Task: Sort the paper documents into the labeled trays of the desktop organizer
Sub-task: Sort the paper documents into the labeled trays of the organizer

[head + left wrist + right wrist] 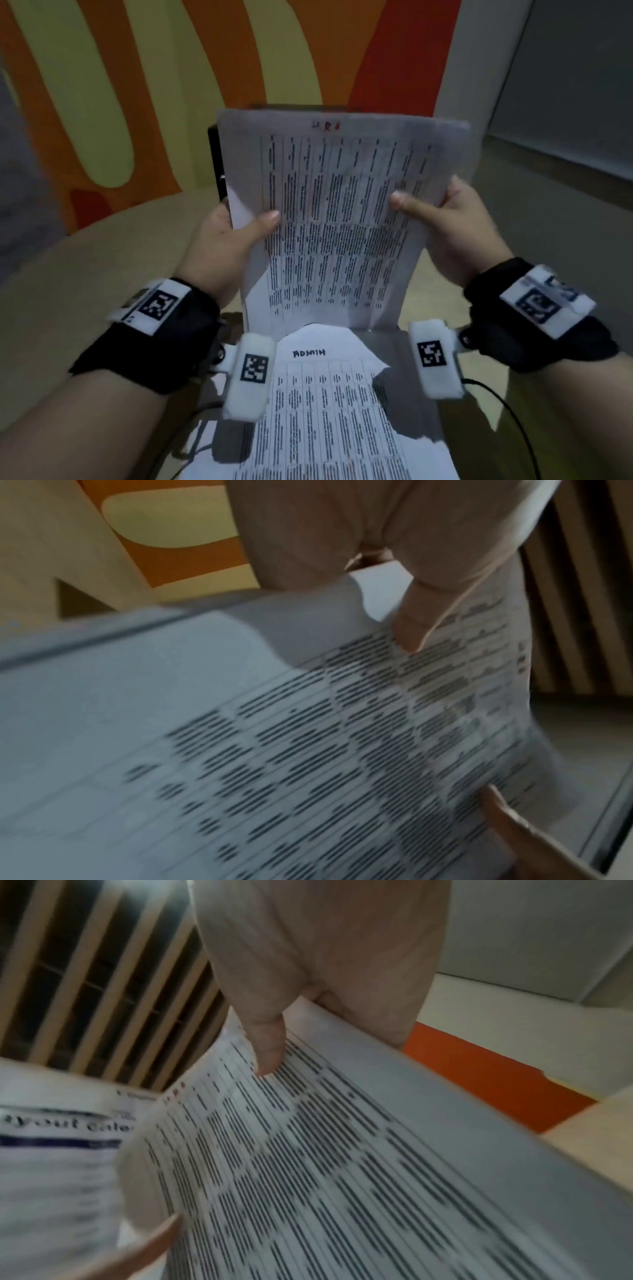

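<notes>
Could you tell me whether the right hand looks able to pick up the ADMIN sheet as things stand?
Probably not yet: the right hand and left hand both grip the HR sheet. The ADMIN sheet lies uncovered below.

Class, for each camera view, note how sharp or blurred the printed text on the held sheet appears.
Head view: the held sheet shows a readable red heading, table rows soft. Left wrist view: print smeared into dashes. Right wrist view: print streaked, the heading illegible.
</notes>
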The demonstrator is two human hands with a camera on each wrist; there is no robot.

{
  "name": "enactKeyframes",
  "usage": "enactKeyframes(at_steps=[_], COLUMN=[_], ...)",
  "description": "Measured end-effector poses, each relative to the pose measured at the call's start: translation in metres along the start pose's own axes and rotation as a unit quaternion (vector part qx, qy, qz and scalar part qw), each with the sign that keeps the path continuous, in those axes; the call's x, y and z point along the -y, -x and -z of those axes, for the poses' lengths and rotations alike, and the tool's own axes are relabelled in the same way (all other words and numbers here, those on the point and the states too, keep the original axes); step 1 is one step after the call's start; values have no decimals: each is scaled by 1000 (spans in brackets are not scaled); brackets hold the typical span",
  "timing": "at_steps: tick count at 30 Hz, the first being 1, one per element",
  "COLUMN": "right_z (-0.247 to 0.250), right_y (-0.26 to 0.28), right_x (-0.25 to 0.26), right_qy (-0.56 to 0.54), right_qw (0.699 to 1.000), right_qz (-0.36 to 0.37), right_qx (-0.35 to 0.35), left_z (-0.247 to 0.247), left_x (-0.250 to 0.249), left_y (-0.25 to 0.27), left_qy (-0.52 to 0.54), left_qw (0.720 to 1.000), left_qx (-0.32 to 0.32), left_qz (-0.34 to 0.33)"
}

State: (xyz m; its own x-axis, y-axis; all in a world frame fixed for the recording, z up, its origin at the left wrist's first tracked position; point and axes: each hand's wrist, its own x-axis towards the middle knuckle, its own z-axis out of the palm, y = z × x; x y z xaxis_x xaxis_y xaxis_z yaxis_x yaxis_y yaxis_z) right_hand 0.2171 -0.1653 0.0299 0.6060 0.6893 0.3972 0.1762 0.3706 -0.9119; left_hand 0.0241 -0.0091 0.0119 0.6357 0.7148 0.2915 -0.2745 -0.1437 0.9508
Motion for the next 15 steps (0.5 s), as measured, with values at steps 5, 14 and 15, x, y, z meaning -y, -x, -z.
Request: enactKeyframes(at_steps=[5, 14, 15], right_z=[-3, 0, 5], right_y=[26, 23, 24], right_x=[-46, -26, -30], right_qy=[91, 118, 121], right_qw=[990, 987, 983], right_qz=[-103, -100, -129], right_qx=[35, 42, 53], left_z=[1, 4, 5], left_x=[26, 14, 18], left_y=[12, 9, 12], left_qy=[-80, -8, -21], left_qw=[993, 998, 997], left_qx=[-31, -23, 0], left_qz=[83, 58, 71])
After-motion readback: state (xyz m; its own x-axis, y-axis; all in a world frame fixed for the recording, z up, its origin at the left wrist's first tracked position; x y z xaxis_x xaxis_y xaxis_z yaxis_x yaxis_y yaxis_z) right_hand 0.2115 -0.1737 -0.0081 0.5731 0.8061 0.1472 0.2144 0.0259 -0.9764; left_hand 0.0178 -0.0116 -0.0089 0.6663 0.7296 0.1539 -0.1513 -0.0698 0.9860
